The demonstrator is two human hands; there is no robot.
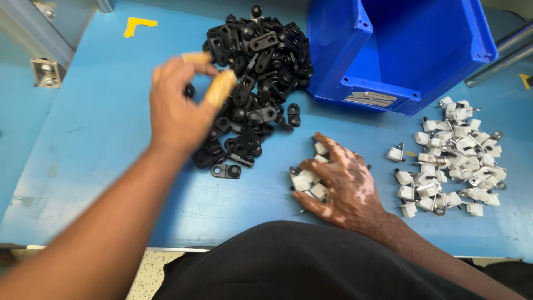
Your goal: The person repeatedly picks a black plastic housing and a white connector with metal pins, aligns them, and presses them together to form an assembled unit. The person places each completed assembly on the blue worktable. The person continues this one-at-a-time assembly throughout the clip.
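Note:
My left hand (pixel 177 108) hovers, blurred, over the left side of a heap of black plastic clips (pixel 258 66). Tan finger covers sit on its thumb and forefinger, which are apart with nothing visible between them. My right hand (pixel 347 186) lies on the blue table near the front edge. Its fingers curl over a small cluster of white clips (pixel 305 180), partly hiding them. One black clip (pixel 226 171) lies alone just below the heap.
A blue plastic bin (pixel 400 50) stands at the back right, touching the black heap. A spread of white clips with metal parts (pixel 455 158) lies to the right. A metal bracket (pixel 45 72) is at the far left, and metal tubes (pixel 499 58) at the far right.

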